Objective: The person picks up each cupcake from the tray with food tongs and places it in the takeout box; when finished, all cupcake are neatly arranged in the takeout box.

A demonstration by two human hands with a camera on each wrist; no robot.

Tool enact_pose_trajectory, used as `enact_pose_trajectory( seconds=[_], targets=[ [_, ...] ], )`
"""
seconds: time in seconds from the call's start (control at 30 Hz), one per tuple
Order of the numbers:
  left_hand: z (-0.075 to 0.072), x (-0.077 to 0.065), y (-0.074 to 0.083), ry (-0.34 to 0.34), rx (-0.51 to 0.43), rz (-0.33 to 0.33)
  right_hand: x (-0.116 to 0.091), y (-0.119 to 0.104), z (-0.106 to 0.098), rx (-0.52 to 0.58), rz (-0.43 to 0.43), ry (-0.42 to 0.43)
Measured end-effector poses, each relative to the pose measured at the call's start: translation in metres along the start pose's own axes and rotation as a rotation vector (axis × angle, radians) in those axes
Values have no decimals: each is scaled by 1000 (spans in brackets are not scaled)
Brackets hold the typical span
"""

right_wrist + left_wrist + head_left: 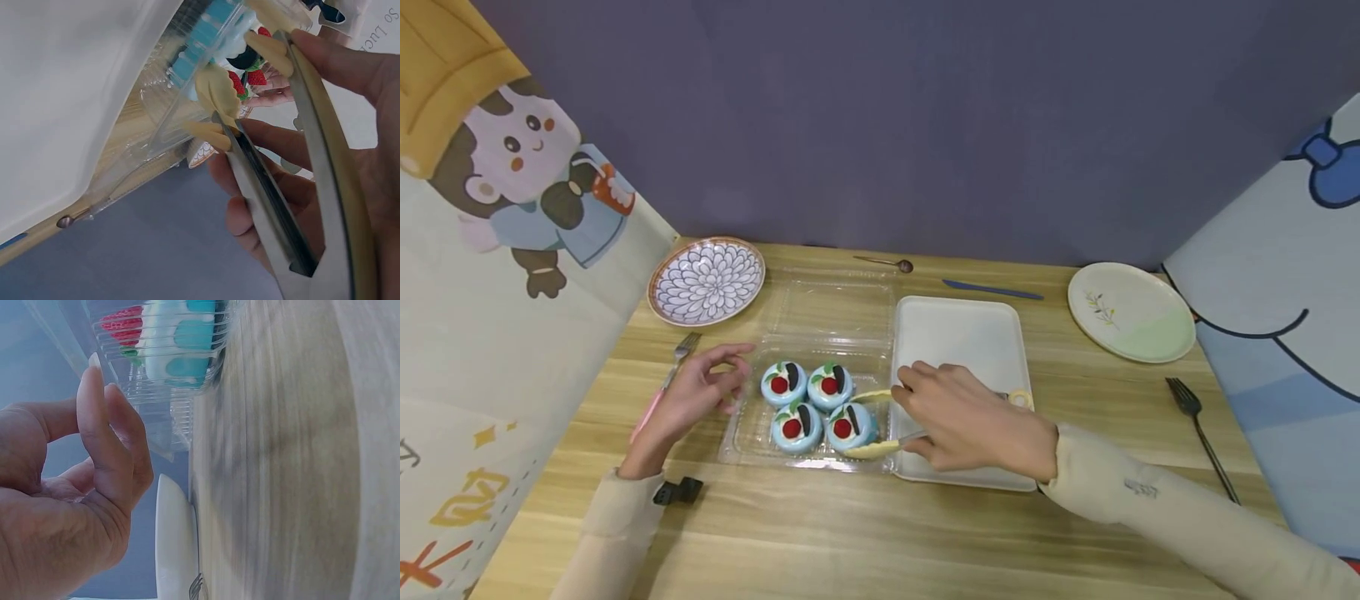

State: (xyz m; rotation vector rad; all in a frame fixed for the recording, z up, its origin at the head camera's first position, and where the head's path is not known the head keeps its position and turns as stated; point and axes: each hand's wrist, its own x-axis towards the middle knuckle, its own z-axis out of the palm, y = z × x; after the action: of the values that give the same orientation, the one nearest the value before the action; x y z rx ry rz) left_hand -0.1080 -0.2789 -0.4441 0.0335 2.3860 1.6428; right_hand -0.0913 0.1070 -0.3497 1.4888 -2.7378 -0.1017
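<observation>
Several light-blue toy cupcakes (797, 427) topped with strawberries and dark cookie pieces sit in a clear plastic clamshell box (752, 450). My right hand (962, 417) grips metal tongs (312, 162) with cream-coloured tips. In the head view the tong tips stand apart on either side of the front right cupcake (850, 427); whether they touch it I cannot tell. My left hand (703, 387) is at the box's left edge, its fingers loosely bent and nothing held. From the left wrist view, a fingertip (94, 362) is close to the box wall; contact is unclear.
A white rectangular tray (958, 333) lies right of the box, under my right hand. Around them are a patterned bowl (707, 283), a pink-handled fork (655, 408), a small spoon (904, 266), a blue knife (992, 290), a pale plate (1131, 312) and a black fork (1202, 425).
</observation>
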Motion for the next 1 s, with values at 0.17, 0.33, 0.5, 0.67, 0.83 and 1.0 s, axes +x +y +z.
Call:
enact_pose_trajectory(
  seconds=[0.17, 0.33, 0.5, 0.67, 0.83, 1.0],
  targets=[
    [0, 0, -1, 1, -3, 0, 6, -1, -2, 9, 1, -50],
    [0, -1, -2, 2, -8, -4, 8, 0, -4, 30, 5, -84],
    [0, 0, -2, -1, -10, 0, 5, 2, -6, 52, 44, -89],
    [0, 0, -2, -7, -13, 4, -6, 7, -8, 77, 78, -74],
    [0, 0, -2, -5, -15, 3, -24, 15, -8, 98, 145, -29],
    [-1, 0, -3, -9, -19, 0, -43, 28, -2, 115, 254, 50]
  ],
)
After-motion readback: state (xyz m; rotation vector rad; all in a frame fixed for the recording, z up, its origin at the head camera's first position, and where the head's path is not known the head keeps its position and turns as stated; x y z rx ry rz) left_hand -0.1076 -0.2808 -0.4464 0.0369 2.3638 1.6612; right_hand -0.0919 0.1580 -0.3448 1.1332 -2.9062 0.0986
